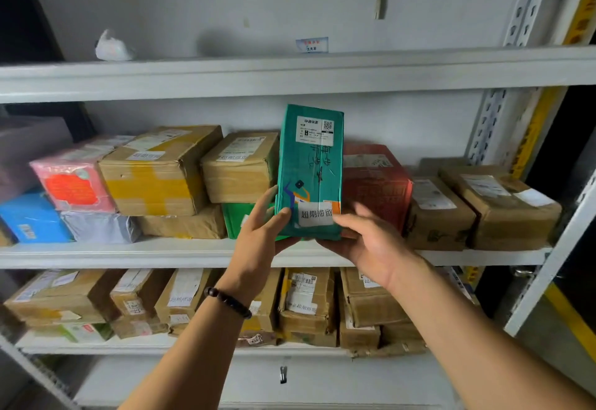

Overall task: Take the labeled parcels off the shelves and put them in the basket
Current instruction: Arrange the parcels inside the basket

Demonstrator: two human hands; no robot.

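At the middle shelf (96, 255): left hand (258, 235) is gripping the green parcel (309, 167) at its lower left edge, fingers curled round it. Parcel is standing upright over the shelf lip, white label (317, 214) facing out. Right hand (367, 242) is clamping the lower right corner. Step: lifting off. Next, likely: carrying it to the basket, not in view. Shelves are holding many taped cartons (161, 171).

Both hands, left hand (258, 235) and right hand (367, 242), hold a teal parcel (309, 164) upright before the middle shelf (129, 253).

Dim, soft-focus view; wide-angle bending at edges, dark corners.
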